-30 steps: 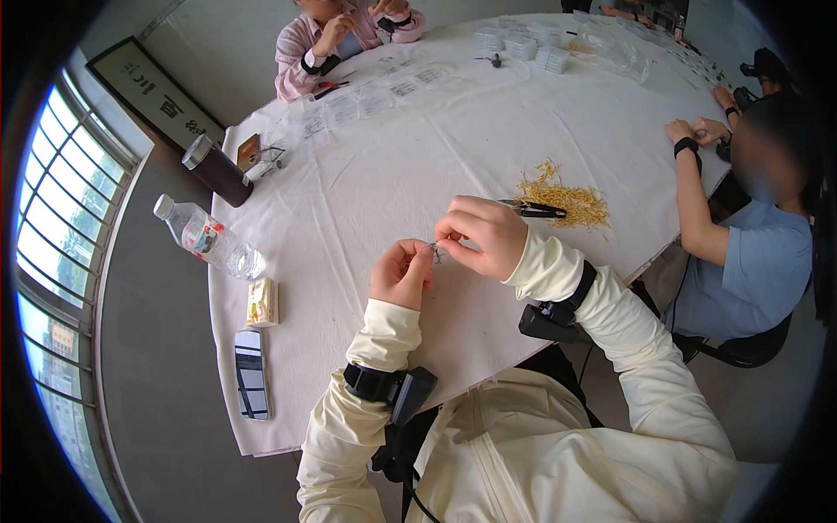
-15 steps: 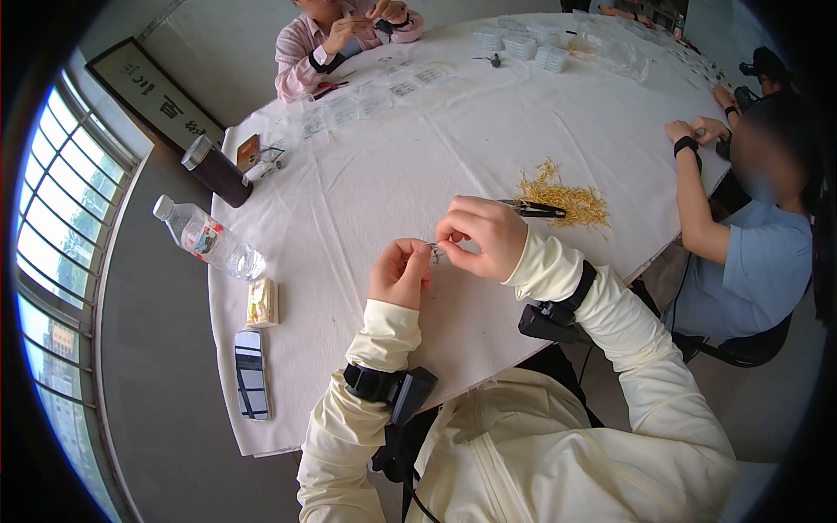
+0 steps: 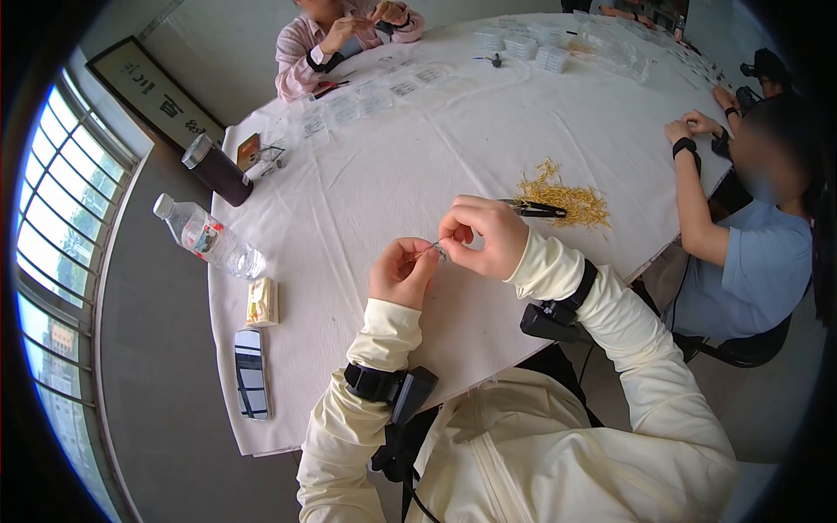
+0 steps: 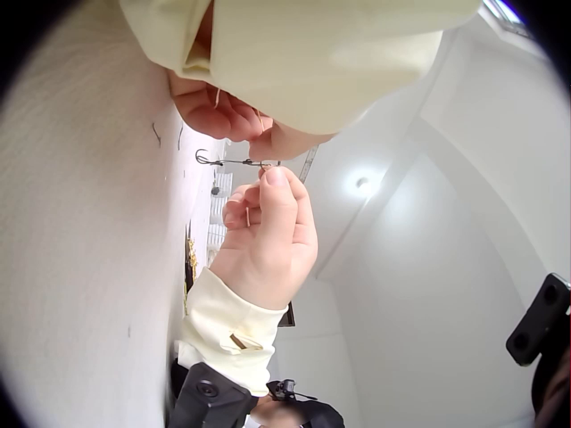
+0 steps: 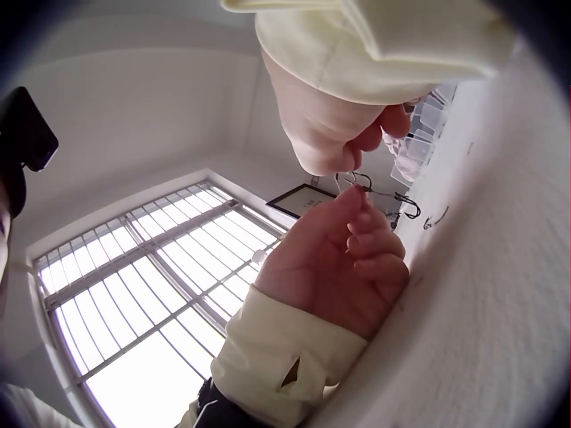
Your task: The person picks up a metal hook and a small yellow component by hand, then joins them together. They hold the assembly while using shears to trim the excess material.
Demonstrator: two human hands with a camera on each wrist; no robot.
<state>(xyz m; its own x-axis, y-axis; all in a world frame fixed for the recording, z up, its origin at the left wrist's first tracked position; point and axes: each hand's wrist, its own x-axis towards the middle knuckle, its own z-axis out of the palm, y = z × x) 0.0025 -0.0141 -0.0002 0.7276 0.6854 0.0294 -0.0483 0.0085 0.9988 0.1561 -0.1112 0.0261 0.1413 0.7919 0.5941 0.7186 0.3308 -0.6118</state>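
Note:
My left hand (image 3: 399, 272) and right hand (image 3: 488, 235) meet over the white cloth, fingertips almost touching. Between them is a small dark metal piece (image 3: 438, 248), pinched by thumb and forefinger of each hand. The left wrist view shows it as a thin wire with a curved hook end (image 4: 203, 158), my left hand (image 4: 219, 114) above it and my right hand (image 4: 272, 227) below. In the right wrist view a dark hook (image 5: 409, 207) sticks out past the fingertips, with my right hand (image 5: 326, 129) above and my left hand (image 5: 335, 259) below.
Gold strands (image 3: 571, 199) and black-handled tweezers (image 3: 540, 209) lie beyond my right hand. Along the left stand or lie a flask (image 3: 218, 173), bottle (image 3: 209, 238), tissue pack (image 3: 261, 303) and phone (image 3: 252, 375). Clear trays (image 3: 357, 103) lie farther back; other people sit around.
My fingertips have shifted slightly round the dark piece, which hung lower between them before. The person across has brought both hands together, and the person at the right has raised a hand a little.

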